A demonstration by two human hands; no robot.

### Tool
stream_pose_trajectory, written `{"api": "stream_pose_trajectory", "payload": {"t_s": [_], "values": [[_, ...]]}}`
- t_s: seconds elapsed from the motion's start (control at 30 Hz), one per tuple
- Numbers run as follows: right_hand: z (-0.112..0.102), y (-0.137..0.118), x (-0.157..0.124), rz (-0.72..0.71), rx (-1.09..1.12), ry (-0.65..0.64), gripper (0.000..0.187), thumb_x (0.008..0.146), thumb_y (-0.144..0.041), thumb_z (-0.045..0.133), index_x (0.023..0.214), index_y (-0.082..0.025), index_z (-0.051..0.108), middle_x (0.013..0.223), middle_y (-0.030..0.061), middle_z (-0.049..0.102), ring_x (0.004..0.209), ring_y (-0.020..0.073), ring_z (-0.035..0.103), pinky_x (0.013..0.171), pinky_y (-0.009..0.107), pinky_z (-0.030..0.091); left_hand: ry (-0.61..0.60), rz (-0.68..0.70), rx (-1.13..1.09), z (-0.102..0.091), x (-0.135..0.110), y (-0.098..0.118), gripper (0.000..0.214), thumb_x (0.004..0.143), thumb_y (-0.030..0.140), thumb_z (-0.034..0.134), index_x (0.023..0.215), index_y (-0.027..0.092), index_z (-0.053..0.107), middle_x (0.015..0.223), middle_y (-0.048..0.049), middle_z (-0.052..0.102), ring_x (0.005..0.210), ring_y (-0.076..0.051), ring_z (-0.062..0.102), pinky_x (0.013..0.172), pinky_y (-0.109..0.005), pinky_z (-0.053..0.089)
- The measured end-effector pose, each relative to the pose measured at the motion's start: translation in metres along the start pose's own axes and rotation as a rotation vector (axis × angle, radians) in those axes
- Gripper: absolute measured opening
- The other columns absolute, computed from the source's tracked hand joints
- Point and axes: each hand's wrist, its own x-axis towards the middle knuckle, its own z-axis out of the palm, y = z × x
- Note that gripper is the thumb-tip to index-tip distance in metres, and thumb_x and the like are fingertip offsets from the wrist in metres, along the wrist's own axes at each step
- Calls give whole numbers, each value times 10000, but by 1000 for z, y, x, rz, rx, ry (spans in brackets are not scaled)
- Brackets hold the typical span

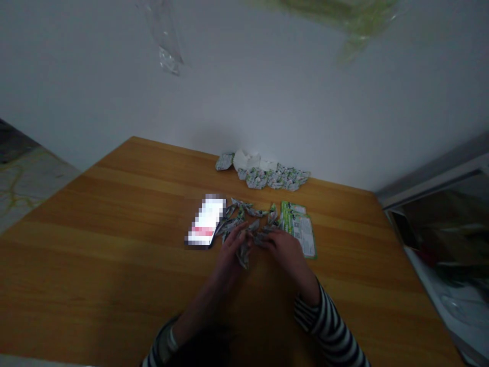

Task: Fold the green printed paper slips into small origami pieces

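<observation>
The left grip [231,252] is closed on a folded printed paper [243,257], and the long axis of this paper goes from the fingers down toward the person, so this hand is the nearer one. The right grip [284,250] is just beside it, with fingers touching other folded pieces [263,237] on the bench [114,265]; I cannot tell if it holds them.
</observation>
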Motion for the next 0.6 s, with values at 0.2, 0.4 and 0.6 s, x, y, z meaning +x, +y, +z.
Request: {"api": "stream_pose_trajectory", "payload": {"t_s": [0.2, 0.4, 0.6], "values": [[0, 3, -4, -11, 1, -109, 168, 867, -197, 623, 805, -291, 749, 796, 26, 757, 722, 226, 696, 555, 265, 388, -29, 85, 26, -7, 6, -6, 465, 724, 374, 804, 1127, 194, 656, 843, -16, 642, 629, -79, 554, 534, -174, 446], [-3, -7, -4, 117, -12, -205, 147, 896, -251, 593, 903, -268, 739, 858, 46, 767, 757, 216, 703, 584, 254, 397, -62, 135, 105, -6, 7, -9, 487, 778, 492, 730, 1137, 176, 642, 849, -29, 642, 619, -93, 536, 507, -191, 414], [-11, -22, 2, 228, -25, -292, 190, 865, -227, 561, 875, -231, 751, 871, 75, 767, 814, 227, 705, 639, 257, 427, -80, 255, 336, -10, 4, -8, 404, 873, 494, 625, 1166, 215, 631, 897, -27, 651, 712, -121, 575, 595, -213, 454]]}}
